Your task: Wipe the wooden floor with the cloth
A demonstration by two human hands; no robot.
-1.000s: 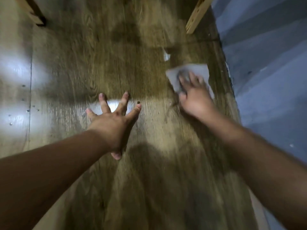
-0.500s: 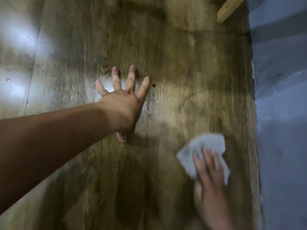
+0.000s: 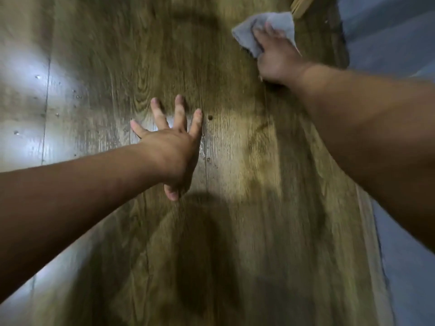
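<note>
In the head view, the left hand (image 3: 169,147) is resting flat on the wooden floor (image 3: 235,231) near the middle of the scene, its fingers straight and spread apart, holding nothing. The right hand (image 3: 277,57) is reaching to the far right, its fingers lying stretched over a grey cloth (image 3: 246,35) and pressing it onto the floor; this part is blurred, so the finger detail is hard to read. The cloth is sitting crumpled under that hand, near the far right edge of the floor, just beside a pale wooden strip (image 3: 300,5). A small dark spot (image 3: 210,117) is showing just right of the left fingertips. Water droplets (image 3: 56,100) are glinting in a bright patch on the left. A blue-grey surface (image 3: 388,38) is running along the right side.
</note>
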